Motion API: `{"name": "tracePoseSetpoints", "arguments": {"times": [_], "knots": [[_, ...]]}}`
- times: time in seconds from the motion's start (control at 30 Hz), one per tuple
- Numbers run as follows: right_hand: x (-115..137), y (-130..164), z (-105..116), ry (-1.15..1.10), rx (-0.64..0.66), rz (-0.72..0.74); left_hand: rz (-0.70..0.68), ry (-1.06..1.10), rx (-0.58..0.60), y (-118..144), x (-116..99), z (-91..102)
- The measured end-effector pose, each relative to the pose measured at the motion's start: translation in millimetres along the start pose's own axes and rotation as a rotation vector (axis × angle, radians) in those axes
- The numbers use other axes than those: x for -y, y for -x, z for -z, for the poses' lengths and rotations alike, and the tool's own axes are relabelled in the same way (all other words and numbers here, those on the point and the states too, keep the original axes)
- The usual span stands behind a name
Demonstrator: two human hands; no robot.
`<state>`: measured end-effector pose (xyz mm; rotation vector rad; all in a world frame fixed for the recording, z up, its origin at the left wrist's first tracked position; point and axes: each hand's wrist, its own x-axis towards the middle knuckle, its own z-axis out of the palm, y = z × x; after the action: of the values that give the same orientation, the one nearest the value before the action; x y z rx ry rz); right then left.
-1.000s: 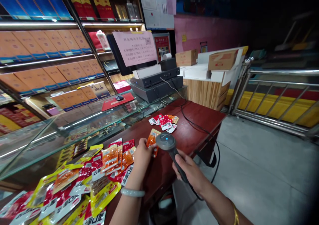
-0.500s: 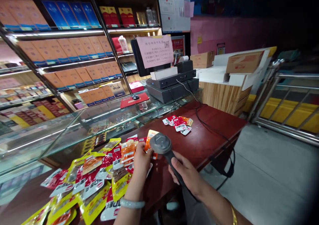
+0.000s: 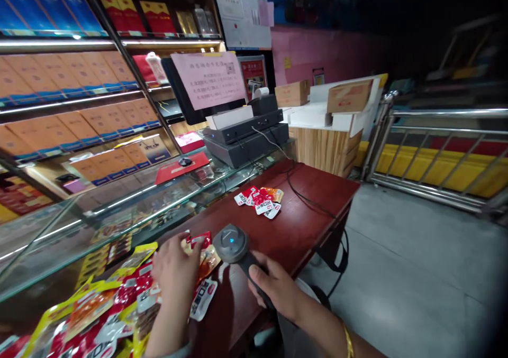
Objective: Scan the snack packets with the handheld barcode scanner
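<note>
Head view: the left hand lay flat on the packets at the near-left of the surface, fingers spread, clamping nothing; the right hand was closed around the scanner, whose head sat just right of that pile, handle running back toward the person.

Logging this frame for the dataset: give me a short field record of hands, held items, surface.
left hand: resting on the snack packets, grip not visible
right hand: closed on barcode scanner
scanner: head over packets at the pile's near edge
surface: red wooden table
other: small packet cluster farther along table, apart from pile
behind: cash register on glass counter
</note>
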<state>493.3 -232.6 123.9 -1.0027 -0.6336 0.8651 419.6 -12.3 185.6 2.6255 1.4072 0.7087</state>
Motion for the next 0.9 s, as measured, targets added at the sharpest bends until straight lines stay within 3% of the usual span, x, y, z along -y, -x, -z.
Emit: {"name": "tracePoseSetpoints", "arguments": {"times": [0.1, 0.23, 0.4, 0.53, 0.67, 0.9], "knots": [[3.4, 3.9, 17.7, -0.032, -0.099, -0.017, -0.156, 0.019, 0.183, -4.4, -53.7, -25.7], [6.6, 11.6, 42.3, -0.062, -0.227, -0.027, -0.258, -0.010, 0.396, -7.8, -120.7, -63.3], [11.1, 22.1, 62.4, -0.074, -0.285, -0.001, -0.227, -0.045, 0.365, -11.4, -169.4, -100.5], [13.3, 27.6, 70.2, -0.099, -0.359, -0.027, -0.216, -0.048, 0.349, -18.3, -177.6, -115.5], [13.5, 28.5, 72.4, -0.088, -0.371, -0.025, -0.174, -0.047, 0.401, -25.6, -172.5, -115.1], [15.1, 23.8, 63.8, -0.067, -0.339, -0.001, -0.195, 0.148, 0.467, -13.9, -134.1, -102.7]]}}
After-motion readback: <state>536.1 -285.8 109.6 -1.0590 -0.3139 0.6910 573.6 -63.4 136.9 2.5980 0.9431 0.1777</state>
